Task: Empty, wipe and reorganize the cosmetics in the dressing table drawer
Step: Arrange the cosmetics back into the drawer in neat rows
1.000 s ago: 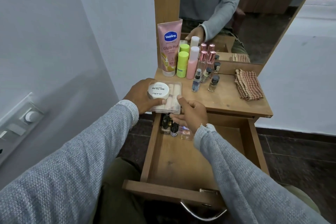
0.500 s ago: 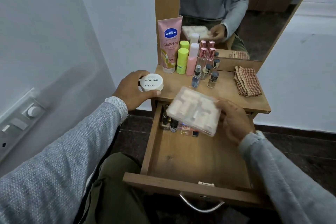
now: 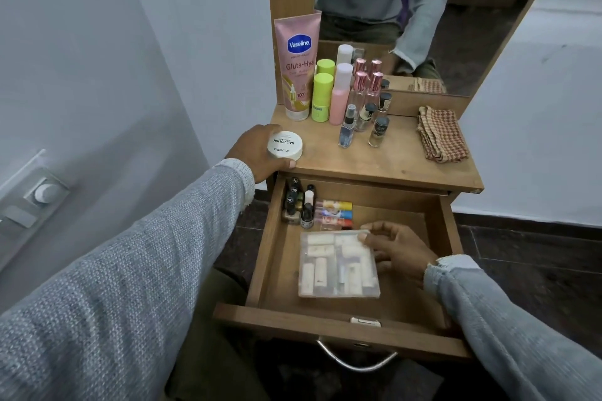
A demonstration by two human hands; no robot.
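Observation:
The wooden drawer [image 3: 270, 247] stands pulled out below the dressing table top [image 3: 391, 166]. A clear plastic case of small pale tubes [image 3: 338, 265] lies flat on the drawer floor. My right hand [image 3: 395, 249] rests at its right edge, fingertips on its far corner. My left hand [image 3: 257, 153] grips a round white nail polish remover tub [image 3: 285, 145] at the table top's front left corner. Several dark nail polish bottles [image 3: 298, 205] and a few coloured lip balm sticks [image 3: 335, 213] sit at the drawer's back left.
A pink Vaseline tube [image 3: 296, 65], a green stick [image 3: 321, 96], a pink bottle [image 3: 340, 94] and several small glass bottles [image 3: 365, 107] stand at the table's back. A checked cloth [image 3: 441, 133] lies folded on the right. The mirror [image 3: 423, 10] rises behind; a wall switch plate [image 3: 32, 202] is left.
My right hand carried the clear case from the table edge down into the drawer and laid it flat. My left hand brought the white tub to the table's front left corner.

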